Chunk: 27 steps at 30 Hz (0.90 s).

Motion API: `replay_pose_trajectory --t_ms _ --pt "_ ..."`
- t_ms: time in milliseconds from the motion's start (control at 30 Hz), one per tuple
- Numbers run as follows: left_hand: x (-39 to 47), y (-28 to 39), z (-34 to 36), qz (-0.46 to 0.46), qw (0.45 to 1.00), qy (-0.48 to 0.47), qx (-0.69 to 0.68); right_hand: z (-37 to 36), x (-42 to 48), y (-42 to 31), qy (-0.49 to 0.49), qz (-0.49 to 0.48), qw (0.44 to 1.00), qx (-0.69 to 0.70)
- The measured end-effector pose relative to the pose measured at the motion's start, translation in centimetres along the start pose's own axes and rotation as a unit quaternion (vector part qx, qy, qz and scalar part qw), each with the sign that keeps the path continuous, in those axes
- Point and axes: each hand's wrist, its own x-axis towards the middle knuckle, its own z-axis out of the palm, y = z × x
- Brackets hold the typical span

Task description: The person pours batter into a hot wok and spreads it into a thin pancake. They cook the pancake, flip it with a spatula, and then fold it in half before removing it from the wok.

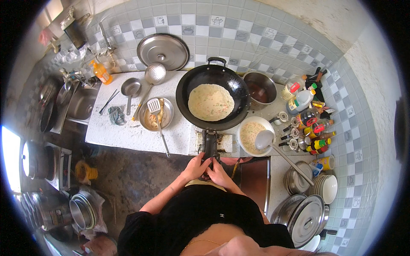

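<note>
A black wok (213,68) sits in front of me with its long handle (210,145) pointing towards my body. Inside it lies a round, pale pancake (211,102) flecked with green and orange bits. My left hand (194,168) grips the handle's near end from the left, its thumb across the top. From the right, my right hand (221,175) closes around the same end; some fingers are hidden. Beside the wok stands a white bowl of batter (248,132), and a metal ladle (264,140) rests in it.
To the left, a slotted spatula (154,106) lies across a metal bowl (169,120) holding cooked pieces. Nearby are a skimmer (155,73), a small saucepan (131,86) and a cloth (116,115). A steel pot (260,88), several bottles (301,101) and stacked plates (328,189) stand right.
</note>
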Motion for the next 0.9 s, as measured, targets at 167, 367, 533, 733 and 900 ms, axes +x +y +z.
replay_pose_trajectory --t_ms 167,367,533,733,900 --pt "0.0 0.2 0.0 -0.010 1.000 -0.009 -0.021 0.0 0.0 0.5 -0.005 -0.004 1.000 0.015" --pt "0.0 0.0 0.2 -0.004 1.000 -0.001 -0.029 -0.1 0.0 0.3 -0.017 -0.004 1.000 0.026" --pt "0.0 0.2 0.2 -0.006 1.000 0.004 -0.026 0.0 0.1 0.2 -0.016 -0.011 0.999 0.041" --pt "0.0 0.0 0.2 -0.003 1.000 0.005 -0.020 -0.3 0.0 -1.2 -0.007 -0.019 1.000 0.013" --pt "-0.1 0.1 0.1 -0.007 1.000 0.003 -0.017 -0.3 0.0 -1.2 -0.010 -0.013 1.000 0.017"
